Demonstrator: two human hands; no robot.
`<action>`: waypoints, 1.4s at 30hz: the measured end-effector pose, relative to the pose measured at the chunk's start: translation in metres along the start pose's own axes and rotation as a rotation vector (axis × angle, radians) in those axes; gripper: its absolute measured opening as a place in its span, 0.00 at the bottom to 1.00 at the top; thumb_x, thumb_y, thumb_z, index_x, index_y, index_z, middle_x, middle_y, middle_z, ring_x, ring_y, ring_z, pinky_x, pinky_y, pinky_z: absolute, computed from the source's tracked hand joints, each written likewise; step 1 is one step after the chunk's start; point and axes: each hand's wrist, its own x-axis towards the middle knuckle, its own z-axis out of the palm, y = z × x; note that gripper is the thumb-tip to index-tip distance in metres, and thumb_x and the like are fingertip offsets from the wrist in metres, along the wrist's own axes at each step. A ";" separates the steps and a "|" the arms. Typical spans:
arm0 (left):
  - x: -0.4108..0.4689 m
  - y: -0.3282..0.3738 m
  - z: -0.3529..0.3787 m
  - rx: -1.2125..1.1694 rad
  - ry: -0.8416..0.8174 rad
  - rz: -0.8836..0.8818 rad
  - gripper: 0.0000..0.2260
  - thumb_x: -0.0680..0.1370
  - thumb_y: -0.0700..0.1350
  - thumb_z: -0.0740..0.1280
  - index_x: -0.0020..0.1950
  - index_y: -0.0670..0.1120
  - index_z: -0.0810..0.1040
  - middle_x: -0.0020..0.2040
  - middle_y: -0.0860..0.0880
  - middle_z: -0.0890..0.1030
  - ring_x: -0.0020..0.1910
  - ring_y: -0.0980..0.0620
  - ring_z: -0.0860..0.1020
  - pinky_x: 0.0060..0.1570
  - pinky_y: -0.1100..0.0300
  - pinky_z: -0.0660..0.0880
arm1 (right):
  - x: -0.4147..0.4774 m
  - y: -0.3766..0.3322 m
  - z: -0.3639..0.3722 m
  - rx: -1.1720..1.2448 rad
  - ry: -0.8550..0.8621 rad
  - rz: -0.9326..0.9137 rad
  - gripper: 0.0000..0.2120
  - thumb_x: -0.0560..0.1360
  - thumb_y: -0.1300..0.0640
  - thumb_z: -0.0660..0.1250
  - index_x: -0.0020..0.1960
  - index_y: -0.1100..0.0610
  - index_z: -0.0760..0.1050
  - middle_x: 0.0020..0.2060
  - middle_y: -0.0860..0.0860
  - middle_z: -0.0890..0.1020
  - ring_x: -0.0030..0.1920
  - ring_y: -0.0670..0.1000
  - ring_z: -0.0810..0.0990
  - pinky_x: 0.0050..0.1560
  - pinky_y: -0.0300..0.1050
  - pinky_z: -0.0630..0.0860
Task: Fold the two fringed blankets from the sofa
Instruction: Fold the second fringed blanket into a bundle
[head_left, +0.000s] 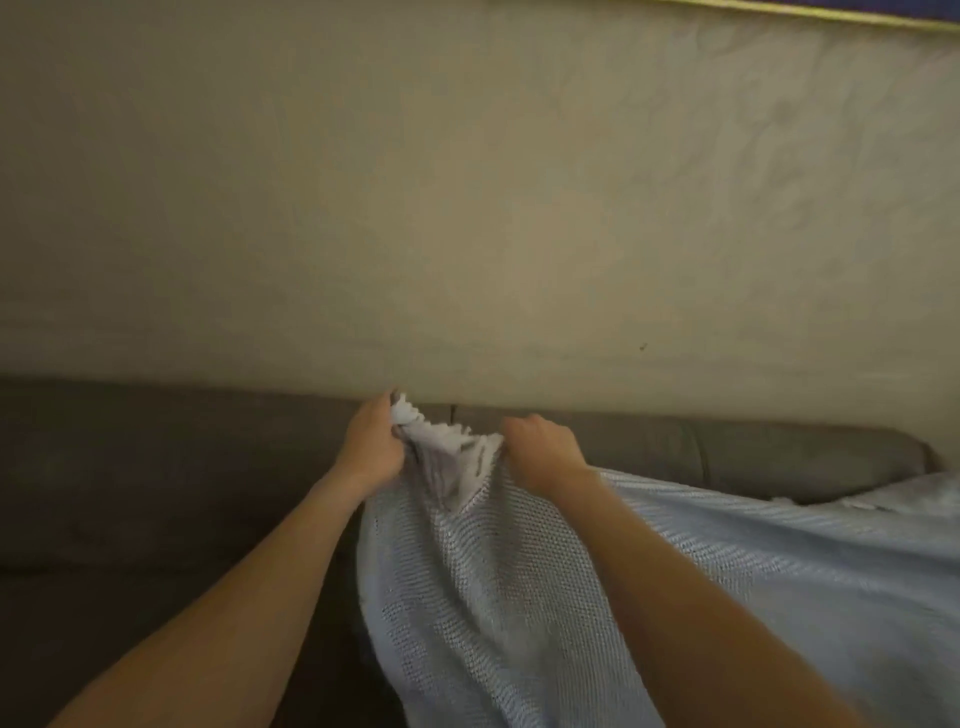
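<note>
Both hands up at the sofa (156, 467) back, close together. Left hand (371, 449) grips the blanket (519, 597) at its bunched fringed edge; right hand (543, 449) grips the same edge just beside it. Pale blue knit hangs down, trailing right over the sofa. Beige wall (467, 182) behind. No readable writing.

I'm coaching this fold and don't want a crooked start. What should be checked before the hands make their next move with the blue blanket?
1. Grip of the left hand on the fringed edge: ok.
2. Grip of the right hand on that edge: ok.
3. Edge stretched flat between the hands: not ok, it is bunched.
4. Corners matched: cannot tell, hidden in the bunch.
5. Whole blanket clear of the sofa: cannot tell, its right side runs out of view.
</note>
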 end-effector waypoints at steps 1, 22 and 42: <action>-0.003 0.000 -0.006 -0.048 -0.105 0.010 0.18 0.79 0.29 0.61 0.67 0.42 0.72 0.62 0.45 0.74 0.64 0.42 0.75 0.57 0.55 0.70 | 0.001 -0.014 -0.005 0.024 0.041 -0.015 0.09 0.80 0.60 0.62 0.59 0.58 0.76 0.57 0.60 0.82 0.58 0.65 0.82 0.50 0.54 0.76; 0.015 -0.069 -0.186 -0.322 0.395 0.206 0.09 0.81 0.32 0.60 0.52 0.44 0.77 0.47 0.47 0.82 0.45 0.47 0.78 0.43 0.51 0.73 | 0.049 -0.230 -0.072 0.561 0.200 -0.086 0.18 0.76 0.38 0.71 0.39 0.52 0.76 0.32 0.47 0.81 0.33 0.49 0.79 0.35 0.45 0.75; -0.016 -0.068 -0.138 -0.414 -0.029 -0.116 0.09 0.79 0.47 0.68 0.57 0.47 0.78 0.53 0.47 0.81 0.52 0.47 0.80 0.48 0.51 0.76 | 0.010 -0.158 -0.023 0.481 -0.050 0.101 0.10 0.78 0.58 0.61 0.53 0.64 0.75 0.53 0.62 0.82 0.53 0.62 0.80 0.52 0.54 0.78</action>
